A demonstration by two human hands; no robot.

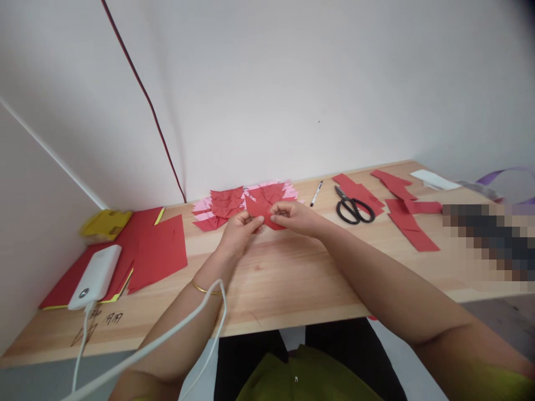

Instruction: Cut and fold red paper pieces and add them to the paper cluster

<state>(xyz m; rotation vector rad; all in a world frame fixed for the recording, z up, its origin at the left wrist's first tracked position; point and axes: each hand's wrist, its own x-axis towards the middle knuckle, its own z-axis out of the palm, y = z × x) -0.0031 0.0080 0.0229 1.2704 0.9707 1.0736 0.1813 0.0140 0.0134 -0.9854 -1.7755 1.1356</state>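
Both my hands meet over the middle of the wooden table (292, 278), pinching one small piece of red paper (264, 210). My left hand (240, 227) grips its lower left edge with closed fingers. My right hand (295, 216) pinches its right side, fingers curled. Just behind them lies a pile of folded red and pink paper pieces (234, 203). A thin gold bangle sits on my left wrist.
Black scissors (354, 209) and a pen (316, 193) lie right of the pile. Red paper strips (407, 214) are scattered further right. Large red sheets (154, 253), a white power bank (96, 275) with a white cable, and a yellow packet (106, 223) lie at left.
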